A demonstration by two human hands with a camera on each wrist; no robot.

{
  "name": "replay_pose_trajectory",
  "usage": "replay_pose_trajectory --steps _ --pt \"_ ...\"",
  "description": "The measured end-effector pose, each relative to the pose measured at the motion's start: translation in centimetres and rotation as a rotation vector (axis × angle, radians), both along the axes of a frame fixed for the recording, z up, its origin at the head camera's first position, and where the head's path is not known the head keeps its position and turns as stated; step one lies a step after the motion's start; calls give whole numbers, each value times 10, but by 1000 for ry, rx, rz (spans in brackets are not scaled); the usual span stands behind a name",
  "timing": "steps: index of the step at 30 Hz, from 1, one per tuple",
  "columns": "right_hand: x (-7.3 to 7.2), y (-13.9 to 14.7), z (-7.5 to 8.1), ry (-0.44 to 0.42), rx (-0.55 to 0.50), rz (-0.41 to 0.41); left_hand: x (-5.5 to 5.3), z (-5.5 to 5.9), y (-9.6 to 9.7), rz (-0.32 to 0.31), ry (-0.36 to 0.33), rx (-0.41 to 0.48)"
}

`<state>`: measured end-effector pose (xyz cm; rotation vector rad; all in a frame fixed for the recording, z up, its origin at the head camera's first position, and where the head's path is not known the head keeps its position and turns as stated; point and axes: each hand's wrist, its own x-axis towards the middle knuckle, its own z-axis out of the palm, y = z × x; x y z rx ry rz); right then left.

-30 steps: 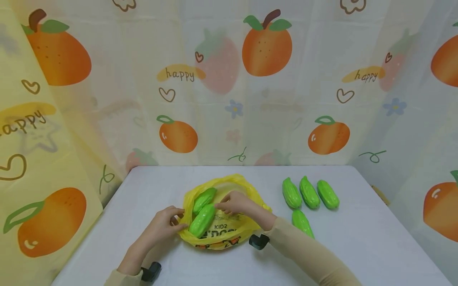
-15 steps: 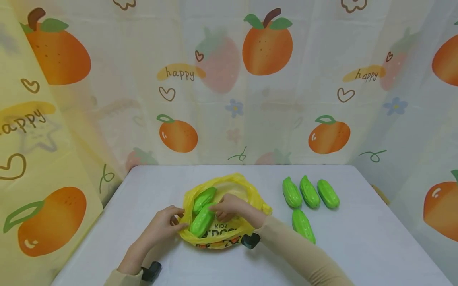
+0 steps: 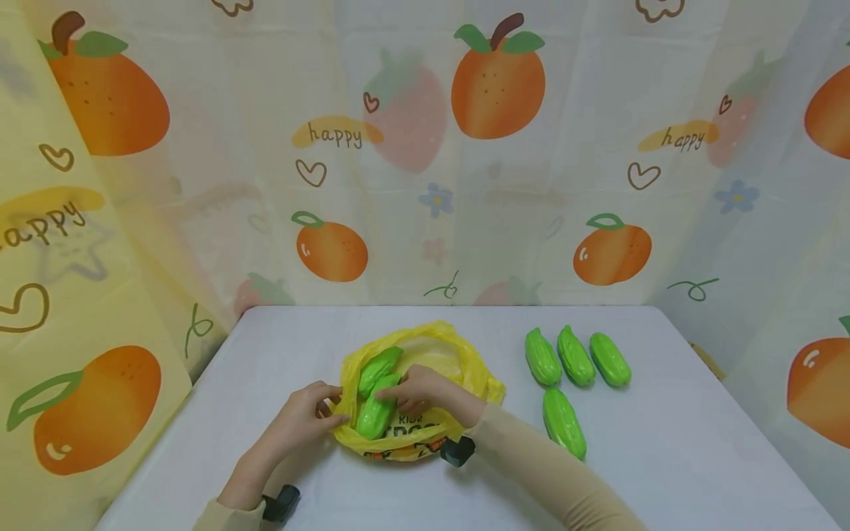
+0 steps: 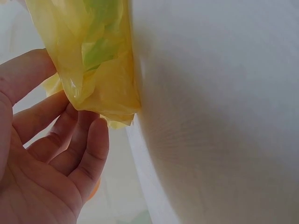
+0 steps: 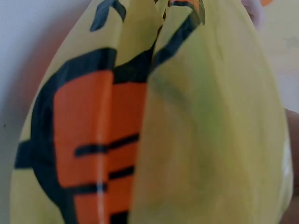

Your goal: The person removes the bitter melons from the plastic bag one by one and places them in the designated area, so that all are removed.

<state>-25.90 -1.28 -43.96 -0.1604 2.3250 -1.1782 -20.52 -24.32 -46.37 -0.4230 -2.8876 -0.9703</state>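
Bag (image 3: 474,369) sits mouth-open on the table (image 3: 265,354), two green gourds inside.

Head view: left hand (image 3: 307,413) pinches the bag's left rim, hasn't shifted over the last second. Right hand (image 3: 421,387) is inside the mouth, index finger laid across the near gourd (image 3: 373,420). Can't tell from here whether it's pinched or just pressed; thumb is hidden. Far gourd (image 3: 378,369) lies behind it, up against the left wall.

Change: right hand has come left and a bit lower. Near gourd has turned with it, bottom end swinging right, so it sits steeper now. Looks to me like adjusting how it lies, not fresh loading. Sleeve (image 3: 551,472) has slid clear of the nearest loose gourd (image 3: 564,424). Three others (image 3: 575,358) sit in a row beyond it, same spots, all out of the bag.

Left wrist view: thumb and fingers meet the bag's edge, little finger free of it. Light hold, I'd say. Blurry green shows through the plastic.

Right wrist view: mostly bag wall with orange-and-black print. Right hand's fingers aren't visible, so no help on its grip.
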Motion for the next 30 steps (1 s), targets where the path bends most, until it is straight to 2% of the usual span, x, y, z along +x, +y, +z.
replay_pose_trajectory --steps 16,24,30 --pt "2 -2 -4 -15 -17 -17 -1 -1 1 2 -8 3" --pt "0 0 -4 -1 -11 9 -3 -5 -2 -6 10 -6" --pt "-1 -1 -4 -14 -68 -4 -2 -4 -2 0 1 3"
